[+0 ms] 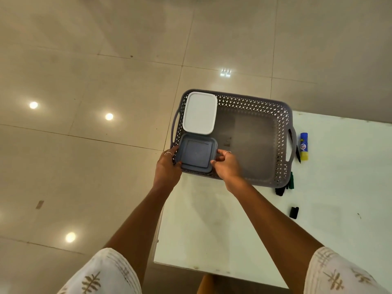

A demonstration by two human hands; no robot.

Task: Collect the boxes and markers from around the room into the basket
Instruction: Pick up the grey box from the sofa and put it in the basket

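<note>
Boxes go first, by the look of it: the white box already lies flat in the far left corner of the basket, and you are setting the grey box into the near left corner, just beside it. Your left hand and right hand each have their grip clamped on one side of the grey box, which seems not yet released. The rest of the basket is bare. Left to collect on the worktop, as far as shows: a black marker and a blue-and-yellow glue stick just beside the basket's right handle, a green marker near its near right corner, and a small black cap further toward you.
</note>
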